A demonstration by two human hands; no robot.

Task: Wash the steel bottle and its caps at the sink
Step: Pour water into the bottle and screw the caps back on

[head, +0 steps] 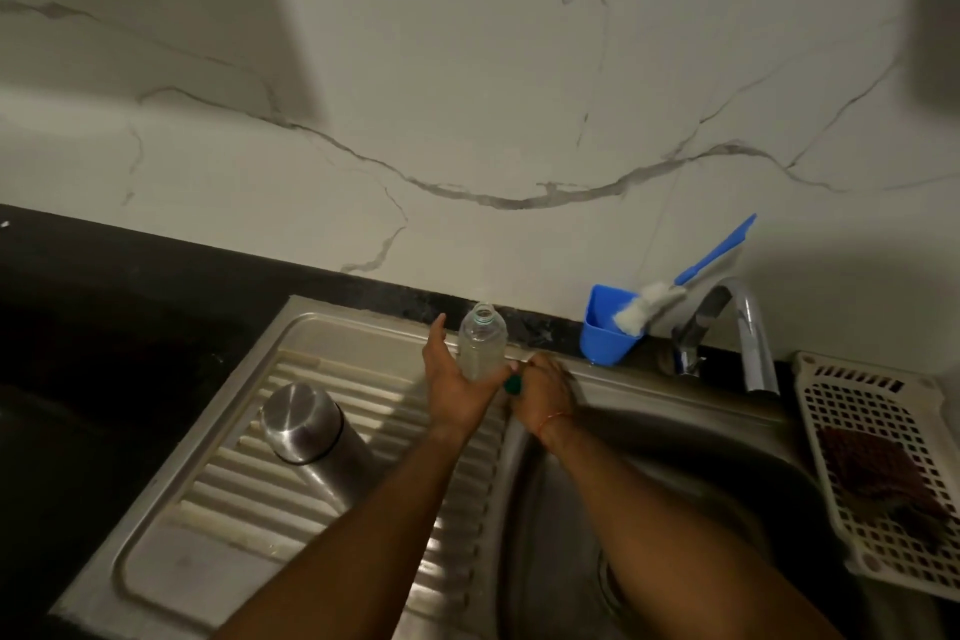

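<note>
The steel bottle (311, 437) stands upright with its cap on, on the ribbed drainboard (249, 499) left of the sink bowl (649, 494). My left hand (454, 382) holds a small clear plastic bottle (482, 340), open at the top, at the back rim of the sink. Right beside it, my right hand (545, 392) pinches a small green cap (513, 384) with curled fingers.
A blue cup (605, 333) holding a blue-handled brush (691, 276) sits against the marble wall. The chrome tap (743, 327) arches over the bowl. A white plastic basket (883, 473) with a dark scrubber lies at the right. Black countertop (104, 327) extends left.
</note>
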